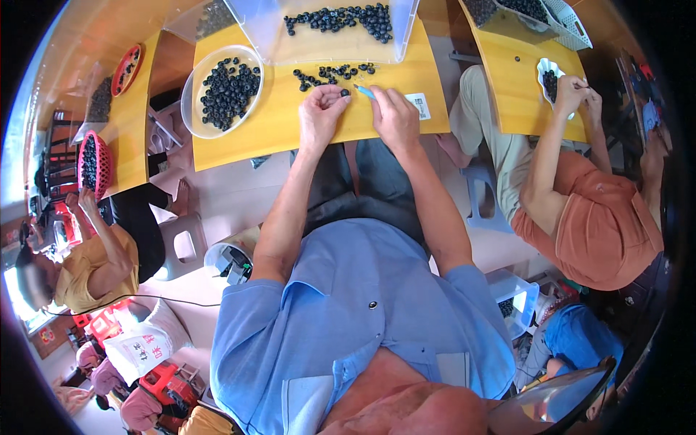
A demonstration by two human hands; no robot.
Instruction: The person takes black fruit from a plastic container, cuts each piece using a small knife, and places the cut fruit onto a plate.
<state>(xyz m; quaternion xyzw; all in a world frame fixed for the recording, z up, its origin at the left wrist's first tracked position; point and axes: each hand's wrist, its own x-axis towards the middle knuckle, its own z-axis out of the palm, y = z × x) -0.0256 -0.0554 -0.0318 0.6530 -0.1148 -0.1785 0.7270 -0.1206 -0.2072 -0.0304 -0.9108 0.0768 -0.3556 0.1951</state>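
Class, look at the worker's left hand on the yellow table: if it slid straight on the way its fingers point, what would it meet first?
Probably the single dark bead just off the left hand, then the loose cluster of dark beads beyond; depth is unclear.

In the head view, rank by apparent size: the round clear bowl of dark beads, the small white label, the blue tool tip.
1. round clear bowl
2. small white label
3. blue tool tip, at the right hand

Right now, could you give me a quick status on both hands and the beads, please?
Left hand pinching a dark bead. Right hand gripping a thin blue tool. Loose beads just beyond. Nothing between the hands.
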